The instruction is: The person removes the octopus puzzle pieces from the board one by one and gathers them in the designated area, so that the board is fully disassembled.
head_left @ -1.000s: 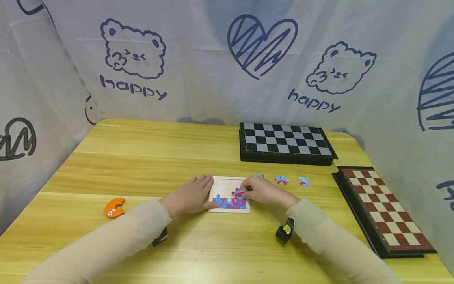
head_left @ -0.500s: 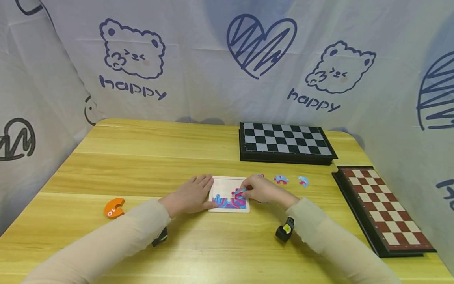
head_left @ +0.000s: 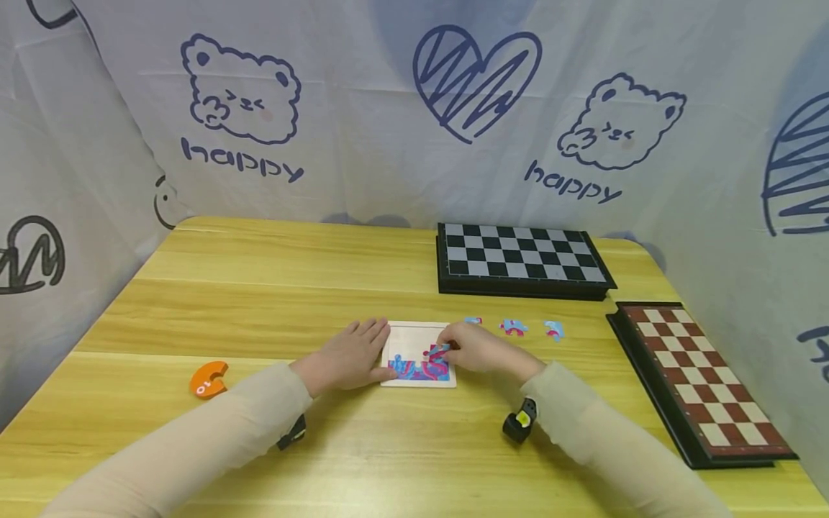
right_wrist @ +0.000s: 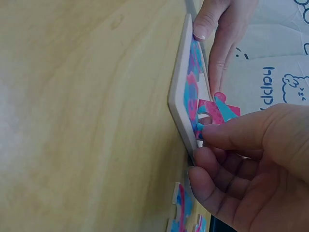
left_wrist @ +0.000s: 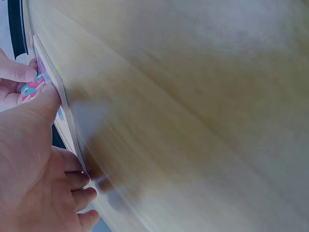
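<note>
Hardly anything has shifted: on the wooden table the left hand still lies flat, bracing the puzzle tray, while the right hand keeps pinching a pink-and-blue puzzle piece over the tray's right edge.

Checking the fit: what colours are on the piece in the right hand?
Pink and blue puzzle piece; clearest in the right wrist view.

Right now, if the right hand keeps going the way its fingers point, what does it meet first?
The right hand points left across the puzzle tray; past the puzzle piece it pinches, it would likely meet the left hand at the tray's far edge.
</note>
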`<action>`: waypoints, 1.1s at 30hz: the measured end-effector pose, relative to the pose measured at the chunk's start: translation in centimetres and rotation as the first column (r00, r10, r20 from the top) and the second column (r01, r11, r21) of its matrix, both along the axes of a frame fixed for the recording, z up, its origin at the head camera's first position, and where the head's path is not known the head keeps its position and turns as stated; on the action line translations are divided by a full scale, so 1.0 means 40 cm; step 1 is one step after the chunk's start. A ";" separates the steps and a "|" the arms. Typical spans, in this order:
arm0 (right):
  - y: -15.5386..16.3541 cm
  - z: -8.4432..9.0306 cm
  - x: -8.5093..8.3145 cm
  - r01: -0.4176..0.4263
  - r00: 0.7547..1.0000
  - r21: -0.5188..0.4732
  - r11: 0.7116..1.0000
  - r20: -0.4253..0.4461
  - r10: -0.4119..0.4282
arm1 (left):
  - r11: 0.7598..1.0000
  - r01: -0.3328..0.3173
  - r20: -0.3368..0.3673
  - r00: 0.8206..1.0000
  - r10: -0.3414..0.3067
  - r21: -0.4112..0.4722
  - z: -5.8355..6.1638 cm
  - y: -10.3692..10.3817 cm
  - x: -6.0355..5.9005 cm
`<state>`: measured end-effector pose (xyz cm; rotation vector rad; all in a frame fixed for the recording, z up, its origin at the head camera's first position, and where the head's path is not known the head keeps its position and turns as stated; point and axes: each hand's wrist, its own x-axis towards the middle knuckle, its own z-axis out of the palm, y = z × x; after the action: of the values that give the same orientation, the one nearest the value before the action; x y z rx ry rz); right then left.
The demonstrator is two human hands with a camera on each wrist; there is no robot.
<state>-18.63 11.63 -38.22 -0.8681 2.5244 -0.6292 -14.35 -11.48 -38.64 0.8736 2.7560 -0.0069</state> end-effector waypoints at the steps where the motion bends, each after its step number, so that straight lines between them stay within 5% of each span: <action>1: 0.000 0.001 0.000 0.001 1.000 0.003 1.000 -0.001 -0.001 | 1.000 0.000 0.000 1.000 0.000 -0.004 0.000 0.000 0.000; 18: 0.146 0.047 -0.013 0.120 0.992 -0.198 0.973 -0.001 -0.123 | 1.000 0.013 -0.008 1.000 -0.013 -0.004 -0.003 -0.001 0.000; 26: 0.275 0.054 -0.026 0.167 0.984 -0.227 0.959 -0.019 -0.176 | 1.000 0.006 -0.004 1.000 -0.006 -0.004 -0.001 0.000 0.004; 33: 0.377 0.058 -0.021 0.216 0.976 -0.147 0.965 0.039 -0.212 | 1.000 0.012 -0.011 1.000 -0.012 0.000 -0.004 -0.001 0.000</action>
<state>-19.47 26.72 -35.90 -0.6359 2.5973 -0.9030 -14.37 -11.50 -38.79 0.8934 2.7612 -0.0139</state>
